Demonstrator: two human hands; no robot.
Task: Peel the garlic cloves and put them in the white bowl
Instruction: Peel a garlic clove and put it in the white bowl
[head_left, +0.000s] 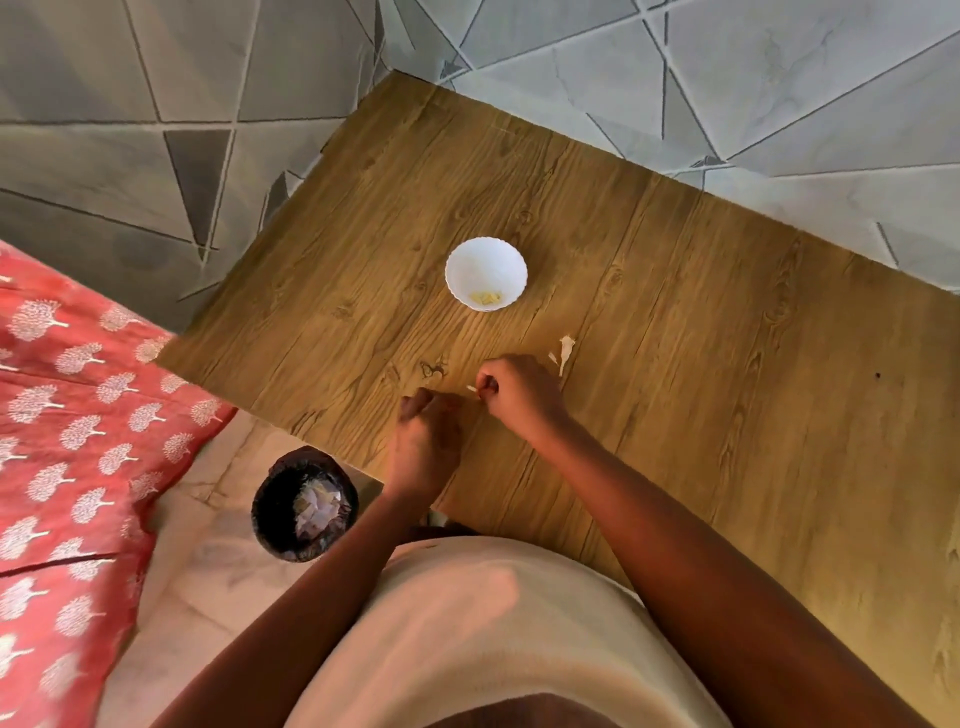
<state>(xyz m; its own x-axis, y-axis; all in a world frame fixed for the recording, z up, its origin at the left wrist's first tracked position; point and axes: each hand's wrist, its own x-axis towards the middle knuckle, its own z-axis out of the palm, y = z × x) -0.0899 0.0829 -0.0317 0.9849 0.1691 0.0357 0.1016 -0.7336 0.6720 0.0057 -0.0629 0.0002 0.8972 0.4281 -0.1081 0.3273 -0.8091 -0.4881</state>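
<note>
Peeling is under way: the right hand (511, 392) pinches a pale sliver, clove or skin, over the bench (701, 322); the left hand (423, 431) is curled, contents hidden. Next: strip it, then reach to the one bowl (485, 260), holding a few peeled pieces. Two skin scraps (565, 349) lie nearby; one bin (304, 506) stands below.

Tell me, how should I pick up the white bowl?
Grip the white bowl by its wavy rim, one hand on each side, coming down from above. It stands upright and open on the table, so the rim is free all round, and keeping it level keeps the garlic pieces inside.
</note>
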